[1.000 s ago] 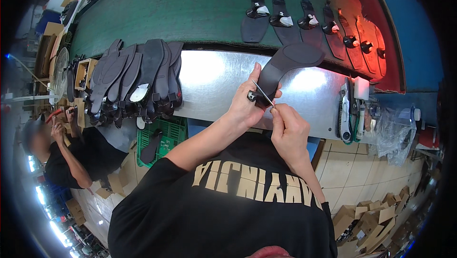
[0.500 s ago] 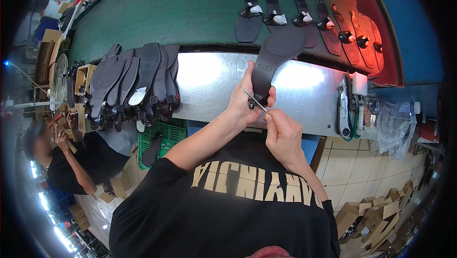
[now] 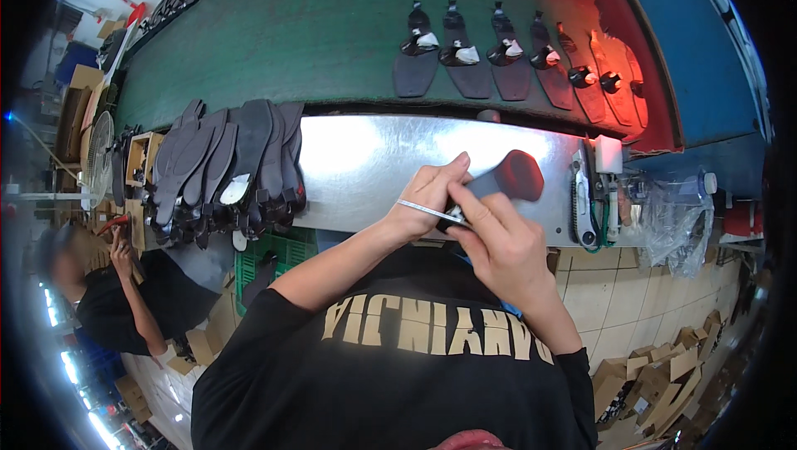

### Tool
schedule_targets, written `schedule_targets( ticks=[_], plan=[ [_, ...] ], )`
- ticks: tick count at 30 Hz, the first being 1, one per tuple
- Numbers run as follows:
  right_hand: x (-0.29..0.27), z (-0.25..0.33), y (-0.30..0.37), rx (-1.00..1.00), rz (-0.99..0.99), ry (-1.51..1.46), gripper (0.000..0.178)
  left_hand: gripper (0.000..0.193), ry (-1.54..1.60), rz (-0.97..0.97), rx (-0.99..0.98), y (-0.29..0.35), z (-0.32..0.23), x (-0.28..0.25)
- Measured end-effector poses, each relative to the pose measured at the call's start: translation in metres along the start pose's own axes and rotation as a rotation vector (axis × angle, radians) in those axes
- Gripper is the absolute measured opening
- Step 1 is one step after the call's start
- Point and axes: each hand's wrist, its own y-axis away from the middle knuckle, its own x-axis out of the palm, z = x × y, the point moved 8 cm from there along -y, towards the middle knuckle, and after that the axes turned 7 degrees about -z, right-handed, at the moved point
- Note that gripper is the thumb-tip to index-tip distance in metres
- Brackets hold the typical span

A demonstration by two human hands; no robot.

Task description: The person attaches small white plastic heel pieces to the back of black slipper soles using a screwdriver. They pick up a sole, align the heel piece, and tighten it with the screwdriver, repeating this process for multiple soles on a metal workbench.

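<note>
- A person in a black shirt with tan lettering works at a shiny metal bench (image 3: 365,168), seen from above.
- The left hand (image 3: 427,201) is closed around the near end of a dark shoe sole (image 3: 502,180), holding it just above the bench, tilted up and away from the body.
- The right hand (image 3: 498,247) sits just nearer the body than the sole, fingers pinched on a thin silvery strap (image 3: 423,211) that crosses the left fingers.
- Judging from the grip, the work goes best with the sole held steady and the strap kept taut and flat against it; the exact point of contact is hidden by the fingers.
- To the left of the sole on the bench lies a stack of dark soles (image 3: 228,168), fanned and overlapping.
- Below that stack, off the bench edge, a green plastic crate (image 3: 253,263) holds at least one dark sole; the rest of its contents cannot be made out.
- Beyond the bench, a green conveyor belt (image 3: 290,43) carries a row of strapped sandals (image 3: 490,56).
- To the right of the sole, a clear plastic bag (image 3: 672,222) hangs; its contents are unclear.
- A co-worker (image 3: 116,300) sits far to the left of the bench.
</note>
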Motion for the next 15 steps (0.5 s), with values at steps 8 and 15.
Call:
schedule_targets(
  ticks=[8,15],
  plan=[
    [-0.019,0.002,-0.001,0.032,-0.032,-0.010,0.029,0.075,-0.088,0.181,-0.005,0.003,-0.034,0.036],
    [-0.030,-0.014,0.000,0.140,-0.093,0.015,0.027,0.063,0.091,0.119,0.092,-0.006,-0.027,0.039]
  ],
)
